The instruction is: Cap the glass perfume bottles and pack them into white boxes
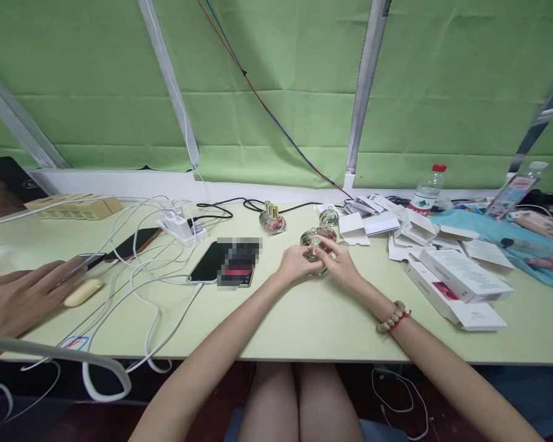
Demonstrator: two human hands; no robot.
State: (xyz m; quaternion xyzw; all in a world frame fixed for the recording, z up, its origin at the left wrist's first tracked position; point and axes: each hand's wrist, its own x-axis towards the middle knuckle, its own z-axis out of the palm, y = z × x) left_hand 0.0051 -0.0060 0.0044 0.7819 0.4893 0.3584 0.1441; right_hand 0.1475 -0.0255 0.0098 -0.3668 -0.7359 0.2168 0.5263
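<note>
My left hand (295,264) and my right hand (338,261) meet at the middle of the pale green table (313,319), both closed round a small round glass perfume bottle (311,244). My right fingers pinch its top; a beaded bracelet sits on that wrist. Another small bottle (328,232) stands just behind the hands, one with a clear body (329,216) farther back. Two gold-capped bottles (273,221) stand to the left of those.
A phone (223,264) lies left of my hands, amid white cables and a power strip (183,228). White cartons (461,282) pile at the right, with a water bottle (427,190). Another person's hand (23,294) rests on a phone at far left.
</note>
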